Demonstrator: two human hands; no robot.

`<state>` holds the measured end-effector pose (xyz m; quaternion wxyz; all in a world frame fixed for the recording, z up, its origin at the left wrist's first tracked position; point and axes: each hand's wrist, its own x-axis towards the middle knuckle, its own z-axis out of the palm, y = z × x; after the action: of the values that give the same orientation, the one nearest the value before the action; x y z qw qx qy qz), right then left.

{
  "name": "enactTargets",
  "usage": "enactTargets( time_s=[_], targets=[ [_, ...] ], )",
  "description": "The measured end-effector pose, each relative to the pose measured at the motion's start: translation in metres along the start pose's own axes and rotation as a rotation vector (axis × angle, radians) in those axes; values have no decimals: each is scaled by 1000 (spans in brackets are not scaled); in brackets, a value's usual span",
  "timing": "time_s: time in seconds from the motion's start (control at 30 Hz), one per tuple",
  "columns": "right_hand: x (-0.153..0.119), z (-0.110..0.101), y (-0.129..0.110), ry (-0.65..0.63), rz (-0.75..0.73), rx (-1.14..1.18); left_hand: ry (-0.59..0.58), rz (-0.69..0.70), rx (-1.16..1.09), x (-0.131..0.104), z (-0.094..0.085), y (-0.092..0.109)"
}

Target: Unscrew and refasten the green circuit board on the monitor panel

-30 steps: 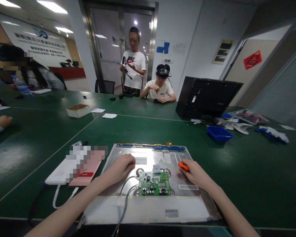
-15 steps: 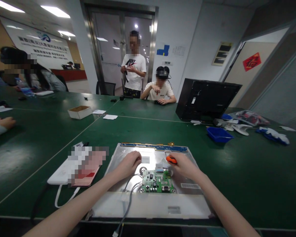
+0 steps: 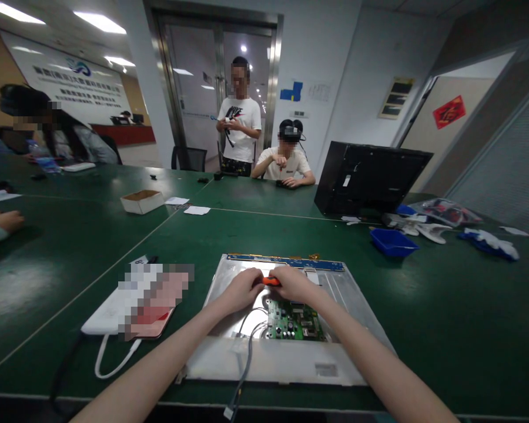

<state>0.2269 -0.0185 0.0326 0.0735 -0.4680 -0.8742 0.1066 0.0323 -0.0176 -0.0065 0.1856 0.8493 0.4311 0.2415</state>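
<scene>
My right hand (image 3: 293, 282) is closed round the orange-and-black handle of a screwdriver (image 3: 271, 281); its shaft and tip are hidden. Right beside it, my left hand (image 3: 245, 286) has its fingers curled together near the handle's left end. What those fingers pinch, if anything, does not show. Both hands are above a silvery display panel (image 3: 286, 361) lying flat on the table. A green circuit board (image 3: 293, 322) sits on the panel just below my hands, partly covered by my right forearm. Grey cables (image 3: 250, 352) run from its left side over the panel's near edge.
Left of the panel lie a white power bank (image 3: 110, 308) and a pink phone (image 3: 158, 317), joined to a white cable (image 3: 101, 358). A black monitor (image 3: 370, 176), a blue tray (image 3: 392, 242) and gloves (image 3: 489, 242) are farther right. An open box (image 3: 143, 202) stands ahead; other people are around the table.
My right hand has moved left with the screwdriver, up to my left hand. The panel with its board and cables has shifted a little to the right.
</scene>
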Motion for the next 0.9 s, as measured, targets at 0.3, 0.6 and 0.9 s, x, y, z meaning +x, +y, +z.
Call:
enactTargets(
  time_s=[0.3,0.6,0.9],
  targets=[
    [-8,-6,13,57,-29,73,-109,-4,-48,10,-15,3],
    [-60,-31,40,131,87,131,-150,-46,-107,14,-22,3],
    [-129,-35,13,42,142,305,-60,120,-55,-4,-34,13]
  ],
)
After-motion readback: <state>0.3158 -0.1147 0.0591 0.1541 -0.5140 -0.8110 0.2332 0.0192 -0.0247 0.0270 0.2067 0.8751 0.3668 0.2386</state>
